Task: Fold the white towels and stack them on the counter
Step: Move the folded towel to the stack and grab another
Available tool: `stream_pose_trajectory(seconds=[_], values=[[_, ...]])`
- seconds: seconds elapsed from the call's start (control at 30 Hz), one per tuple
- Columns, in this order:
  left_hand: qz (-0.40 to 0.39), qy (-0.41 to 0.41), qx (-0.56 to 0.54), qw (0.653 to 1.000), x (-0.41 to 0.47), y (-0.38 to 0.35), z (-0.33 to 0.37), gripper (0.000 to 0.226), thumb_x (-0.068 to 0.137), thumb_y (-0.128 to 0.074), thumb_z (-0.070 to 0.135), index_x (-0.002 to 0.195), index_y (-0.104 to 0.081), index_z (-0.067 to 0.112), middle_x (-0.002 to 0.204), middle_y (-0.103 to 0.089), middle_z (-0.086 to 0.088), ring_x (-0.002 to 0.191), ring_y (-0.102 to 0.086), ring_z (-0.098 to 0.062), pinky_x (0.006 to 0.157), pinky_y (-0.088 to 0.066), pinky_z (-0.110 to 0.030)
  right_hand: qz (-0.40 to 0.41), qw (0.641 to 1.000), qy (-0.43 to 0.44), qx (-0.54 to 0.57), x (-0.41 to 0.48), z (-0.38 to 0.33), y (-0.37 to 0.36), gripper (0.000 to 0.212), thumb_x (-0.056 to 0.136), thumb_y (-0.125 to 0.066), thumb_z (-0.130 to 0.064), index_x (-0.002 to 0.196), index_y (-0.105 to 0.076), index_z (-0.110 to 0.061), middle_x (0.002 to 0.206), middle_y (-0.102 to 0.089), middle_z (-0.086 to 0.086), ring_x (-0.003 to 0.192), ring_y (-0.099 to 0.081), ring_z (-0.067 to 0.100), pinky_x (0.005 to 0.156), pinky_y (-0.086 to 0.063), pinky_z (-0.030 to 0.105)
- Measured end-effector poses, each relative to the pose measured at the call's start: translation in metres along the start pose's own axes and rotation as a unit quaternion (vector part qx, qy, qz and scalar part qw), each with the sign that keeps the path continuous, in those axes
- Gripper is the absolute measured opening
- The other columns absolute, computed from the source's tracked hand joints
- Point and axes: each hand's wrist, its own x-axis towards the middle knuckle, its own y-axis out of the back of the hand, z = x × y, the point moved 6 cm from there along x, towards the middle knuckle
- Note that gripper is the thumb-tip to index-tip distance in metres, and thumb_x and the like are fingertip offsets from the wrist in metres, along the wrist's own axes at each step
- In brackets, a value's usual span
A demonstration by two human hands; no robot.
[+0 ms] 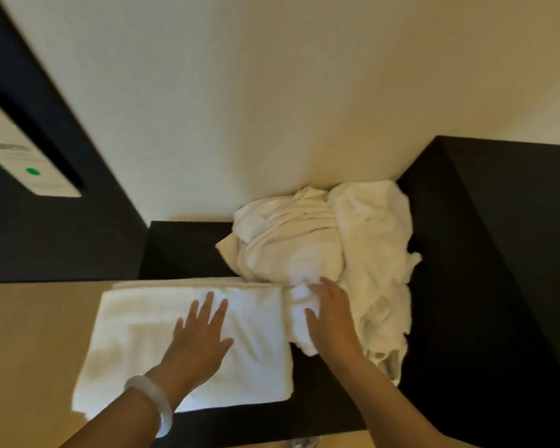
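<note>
**One towel folded, a tangled heap left to do**

A flat, folded rectangle of white terry towel (136, 334) lies in front of the person. It straddles the join between a pale tan surface (29, 334) and the matte black counter top (188, 247). The left hand (201, 337), with a pale bangle (152, 402) on its wrist, rests on this towel. Its fingers are straight and spread and clasp nothing.

The right hand (332, 318) reaches into the crumpled heap of white terry towels (304, 234) in the counter's far right corner, just beside the folded one. Thumb and fingers appear to close on a bunched fold at the heap's near edge, though blur softens the detail.

The towels in the heap are twisted through one another, and the risk probably lies there. A brisk pull on that fold could bring several along. The heap's right side already trails down toward the counter's front edge, so it could slide off to the floor. A towel dragged leftward could also sweep over the folded rectangle and rumple it, or push it askew if the left hand's pressure is removed.
</note>
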Motion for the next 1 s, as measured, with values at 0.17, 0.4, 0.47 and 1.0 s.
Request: stream_pose_trajectory(seconds=[0.17,0.4,0.47,1.0], values=[[0.08,-0.097,-0.103,0.987,0.036,0.034,0.128,0.073,0.101,-0.045,0.041,0.157,-0.002,0.022,0.164,0.005,-0.001,0.151,-0.005,-0.021,0.118,-0.019,-0.034,0.09,0.987,-0.129,-0.042,0.049,0.068,0.094,0.077,0.093,-0.065,-0.032,0.153,-0.021,-0.013,0.162,-0.012,0.008,0.146,-0.018,0.031,0.118,-0.022,0.043],[0.115,-0.047,0.038,0.992,0.069,0.008,0.22,0.077,0.084,-0.066,0.052,0.146,-0.035,0.02,0.136,-0.044,-0.005,0.122,-0.045,-0.027,0.098,-0.035,-0.041,0.058,0.944,-0.223,0.236,0.095,0.115,0.107,0.086,0.083,-0.078,-0.027,0.152,-0.028,-0.016,0.151,-0.035,0.011,0.137,-0.04,0.033,0.109,-0.04,0.047],[0.11,-0.024,0.039,0.993,0.073,0.003,0.227,0.072,0.083,-0.068,0.05,0.142,-0.038,0.022,0.129,-0.047,-0.002,0.119,-0.047,-0.025,0.096,-0.035,-0.039,0.045,0.922,-0.245,0.297,0.098,0.12,0.105,0.065,0.087,-0.073,-0.023,0.144,-0.043,-0.018,0.141,-0.048,0.011,0.126,-0.051,0.034,0.104,-0.046,0.048],[0.285,-0.122,-0.454,0.835,-0.001,0.266,0.259,0.017,0.101,-0.052,0.019,0.108,-0.061,0.006,0.099,-0.066,-0.01,0.08,-0.056,-0.01,0.066,-0.041,-0.016,0.16,0.921,-0.042,0.352,0.059,0.022,0.391,0.02,0.098,-0.056,-0.014,0.086,-0.061,-0.029,0.085,-0.069,0.009,0.073,-0.063,0.02,0.078,-0.056,0.04]])
